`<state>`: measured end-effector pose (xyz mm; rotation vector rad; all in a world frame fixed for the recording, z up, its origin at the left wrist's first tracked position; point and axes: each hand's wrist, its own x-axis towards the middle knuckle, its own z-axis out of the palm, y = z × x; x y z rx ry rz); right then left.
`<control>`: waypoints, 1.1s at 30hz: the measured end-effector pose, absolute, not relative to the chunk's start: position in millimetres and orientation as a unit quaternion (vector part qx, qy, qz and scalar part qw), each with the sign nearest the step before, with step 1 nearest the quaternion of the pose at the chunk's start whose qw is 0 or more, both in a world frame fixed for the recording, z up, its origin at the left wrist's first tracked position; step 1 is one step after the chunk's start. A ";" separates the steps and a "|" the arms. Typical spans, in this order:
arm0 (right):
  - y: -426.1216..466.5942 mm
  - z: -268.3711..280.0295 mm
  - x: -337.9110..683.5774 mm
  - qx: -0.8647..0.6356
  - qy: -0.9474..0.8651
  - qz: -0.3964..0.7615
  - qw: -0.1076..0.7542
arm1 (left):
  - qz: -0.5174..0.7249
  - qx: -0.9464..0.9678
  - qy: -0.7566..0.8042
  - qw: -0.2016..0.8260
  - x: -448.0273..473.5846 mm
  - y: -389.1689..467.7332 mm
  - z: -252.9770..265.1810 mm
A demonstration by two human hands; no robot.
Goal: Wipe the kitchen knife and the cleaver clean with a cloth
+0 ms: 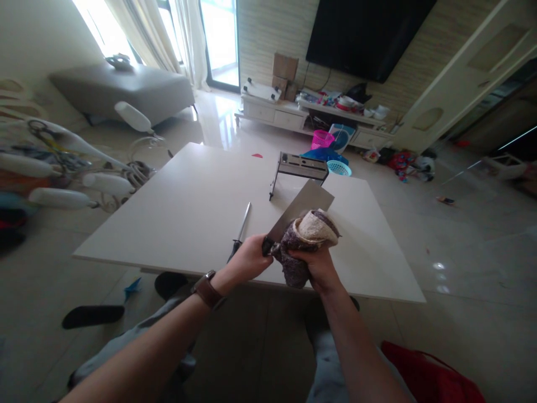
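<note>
My left hand (250, 258) is closed around the dark handle of a cleaver (302, 202), whose broad blade points away and to the right above the table. In my right hand (321, 267) is a bunched cloth (312, 232), cream on top and dark purple-grey below, held against the near side of the blade. The cloth hides part of the blade's lower edge. On the table to the left of the cleaver lies a sharpening steel (244, 221) with a black handle, partly behind my left hand.
The white table (168, 207) carries a metal-framed stand (302, 167) at its far side and a small red piece (257, 155). Beyond it on the floor are a pink basket (322, 139) and a light-blue basket (339, 168). A chandelier (104, 182) stands left of the table.
</note>
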<state>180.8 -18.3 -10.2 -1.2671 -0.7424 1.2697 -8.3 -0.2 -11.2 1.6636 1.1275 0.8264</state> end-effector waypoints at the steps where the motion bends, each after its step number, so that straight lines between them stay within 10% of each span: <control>1: -17.9 -8.5 182.0 -0.539 -0.318 0.532 0.570 | 0.335 0.680 0.467 0.455 -10.1 1.1 -9.2; 33: -11.8 -8.6 193.8 -0.545 -0.331 0.470 0.610 | 0.298 0.686 0.508 0.428 -15.2 3.5 -6.0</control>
